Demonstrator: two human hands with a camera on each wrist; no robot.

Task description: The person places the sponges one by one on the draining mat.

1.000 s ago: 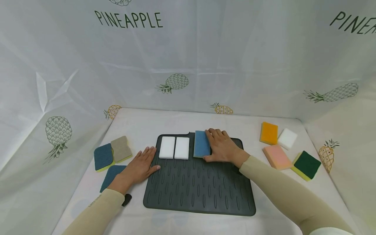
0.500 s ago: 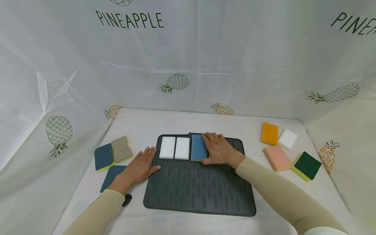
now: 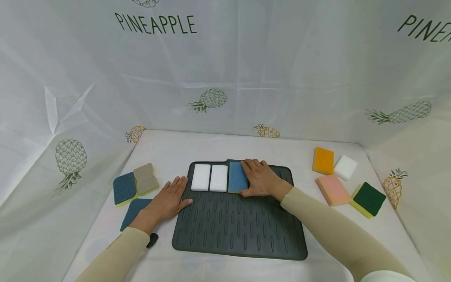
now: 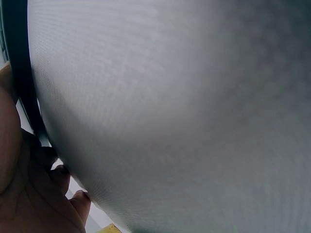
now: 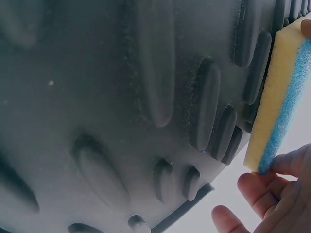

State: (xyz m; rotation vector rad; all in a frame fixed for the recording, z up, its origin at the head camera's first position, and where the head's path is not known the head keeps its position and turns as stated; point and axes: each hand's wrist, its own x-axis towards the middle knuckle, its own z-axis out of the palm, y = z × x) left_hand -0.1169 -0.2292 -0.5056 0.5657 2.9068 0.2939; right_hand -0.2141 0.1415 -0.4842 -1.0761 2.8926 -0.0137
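My right hand (image 3: 261, 179) grips a blue-topped scrub sponge (image 3: 237, 177) at the back of a dark ribbed mat (image 3: 232, 231). In the right wrist view the sponge (image 5: 278, 97) shows a yellow layer under the blue one, with thumb and fingers of the hand (image 5: 279, 199) at its edges. To its left on the mat, two white sponge blocks (image 3: 201, 177) lie side by side with a thin gap. My left hand (image 3: 167, 200) lies flat over the mat's left edge, fingers extended. The left wrist view shows part of that hand (image 4: 39, 194) beside white cloth.
Left of the mat lie a blue scrub sponge (image 3: 124, 188), a beige one (image 3: 146, 179) and another blue one (image 3: 134, 211), partly under my left arm. On the right are orange (image 3: 323, 160), white (image 3: 345, 167), pink (image 3: 332, 189) and green-topped (image 3: 368, 198) sponges. White cloth surrounds the table.
My right hand has moved the blue sponge slightly left and nearer, bringing it close beside the second white block. It has barely moved over the last half second. The left hand stays put.
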